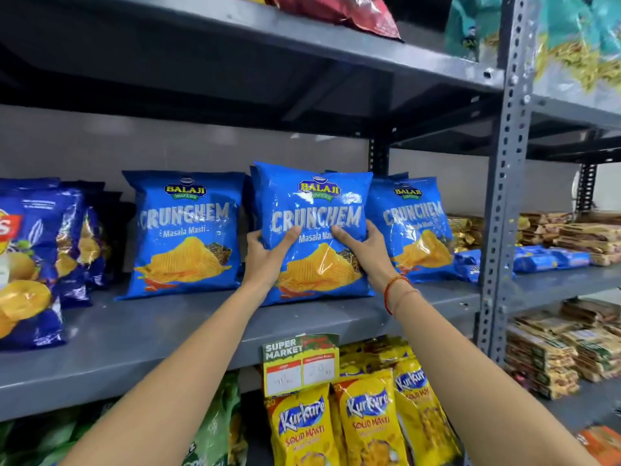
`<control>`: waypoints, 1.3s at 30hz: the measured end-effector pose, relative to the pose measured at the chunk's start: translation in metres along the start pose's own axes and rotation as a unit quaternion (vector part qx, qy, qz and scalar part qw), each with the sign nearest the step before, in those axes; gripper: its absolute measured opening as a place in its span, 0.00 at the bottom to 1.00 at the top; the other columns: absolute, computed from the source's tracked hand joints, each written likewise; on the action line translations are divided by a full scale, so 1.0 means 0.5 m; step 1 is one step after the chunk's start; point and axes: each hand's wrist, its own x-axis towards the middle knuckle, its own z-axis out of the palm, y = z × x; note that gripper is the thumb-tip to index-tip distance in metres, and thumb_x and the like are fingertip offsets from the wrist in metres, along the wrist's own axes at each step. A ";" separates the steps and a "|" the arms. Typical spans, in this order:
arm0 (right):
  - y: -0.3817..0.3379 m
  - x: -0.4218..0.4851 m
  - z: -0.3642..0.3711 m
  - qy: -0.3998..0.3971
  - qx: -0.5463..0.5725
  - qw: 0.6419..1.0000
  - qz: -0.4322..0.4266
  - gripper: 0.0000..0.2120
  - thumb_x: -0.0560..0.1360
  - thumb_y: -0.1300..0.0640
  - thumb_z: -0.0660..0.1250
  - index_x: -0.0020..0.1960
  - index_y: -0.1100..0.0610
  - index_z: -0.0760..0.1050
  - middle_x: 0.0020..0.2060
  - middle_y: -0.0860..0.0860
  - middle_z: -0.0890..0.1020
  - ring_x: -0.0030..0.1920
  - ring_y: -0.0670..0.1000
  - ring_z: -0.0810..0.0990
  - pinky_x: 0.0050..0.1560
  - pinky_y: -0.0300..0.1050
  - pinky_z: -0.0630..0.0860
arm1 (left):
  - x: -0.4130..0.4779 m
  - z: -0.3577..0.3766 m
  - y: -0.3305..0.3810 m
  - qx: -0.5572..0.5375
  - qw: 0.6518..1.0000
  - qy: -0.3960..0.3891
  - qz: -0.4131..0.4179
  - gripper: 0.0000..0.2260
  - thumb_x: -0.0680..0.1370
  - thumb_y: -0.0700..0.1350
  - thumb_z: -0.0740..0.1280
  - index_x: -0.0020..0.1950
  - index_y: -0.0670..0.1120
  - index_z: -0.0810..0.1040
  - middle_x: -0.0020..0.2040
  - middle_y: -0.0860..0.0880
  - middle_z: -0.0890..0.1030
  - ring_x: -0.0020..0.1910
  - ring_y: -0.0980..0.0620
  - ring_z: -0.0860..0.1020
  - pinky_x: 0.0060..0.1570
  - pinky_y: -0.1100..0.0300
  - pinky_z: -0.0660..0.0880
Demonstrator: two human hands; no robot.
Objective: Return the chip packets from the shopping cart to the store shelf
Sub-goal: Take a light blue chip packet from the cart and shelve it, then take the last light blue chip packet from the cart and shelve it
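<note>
Blue Crunchem packet [314, 210] upright on the grey shelf [141, 334], bottom edge resting on the board, front face toward the camera. Gripped from both sides at its middle: left hand [268, 255] on its left edge, thumb across the front; right hand [364, 250] on its right edge, fingers curled round the packet, thumb on the front (a red thread bracelet [395, 287] on that wrist). Flanked by two matching packets, the left Crunchem packet [186, 230] standing apart, the right Crunchem packet [416, 227] partly hidden behind the held one. Further left, dark blue chip bags [37, 257] in a row. Clipped to the shelf's front lip, a supermarket price tag [299, 363]. Below it, yellow Kurkure packs [366, 422]; at right beyond the slotted upright [504, 183], stacked brown wrapped snacks [557, 233].
</note>
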 end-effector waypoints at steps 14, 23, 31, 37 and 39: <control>-0.030 -0.161 -0.083 0.165 -0.124 0.976 -0.067 0.22 0.72 0.44 0.72 0.61 0.52 0.71 0.53 0.52 0.81 0.48 0.45 0.80 0.44 0.32 0.73 | -0.166 0.022 0.043 0.151 0.952 0.101 0.245 0.24 0.71 0.50 0.71 0.64 0.47 0.67 0.62 0.49 0.71 0.63 0.49 0.69 0.62 0.58 0.68; 0.085 -0.485 -0.306 0.309 -0.188 0.932 0.000 0.12 0.74 0.54 0.71 0.54 0.56 0.75 0.42 0.49 0.81 0.41 0.43 0.79 0.44 0.34 0.76 | -0.446 0.215 -0.139 0.130 0.940 -0.202 0.243 0.11 0.73 0.45 0.67 0.54 0.44 0.75 0.50 0.47 0.78 0.51 0.50 0.76 0.51 0.51 0.76; 0.311 -0.845 -0.521 0.419 -0.264 0.815 0.301 0.13 0.73 0.60 0.72 0.55 0.62 0.73 0.41 0.56 0.79 0.40 0.50 0.77 0.46 0.47 0.73 | -0.675 0.381 -0.411 0.190 0.863 -0.465 0.054 0.12 0.71 0.39 0.70 0.54 0.41 0.76 0.52 0.41 0.79 0.53 0.43 0.77 0.52 0.60 0.67; 0.430 -1.137 -0.619 0.441 -0.263 0.677 0.528 0.23 0.73 0.56 0.72 0.62 0.68 0.72 0.56 0.63 0.80 0.56 0.59 0.78 0.61 0.56 0.72 | -0.860 0.467 -0.590 0.235 0.742 -0.627 -0.044 0.16 0.72 0.41 0.69 0.58 0.39 0.74 0.57 0.38 0.78 0.56 0.42 0.76 0.54 0.57 0.67; 0.456 -1.216 -0.636 0.445 -0.236 0.637 0.584 0.25 0.73 0.55 0.73 0.63 0.68 0.72 0.61 0.65 0.79 0.63 0.62 0.77 0.65 0.57 0.71 | -0.920 0.493 -0.646 0.255 0.693 -0.670 -0.078 0.17 0.73 0.43 0.69 0.60 0.38 0.73 0.59 0.38 0.77 0.59 0.41 0.75 0.56 0.54 0.69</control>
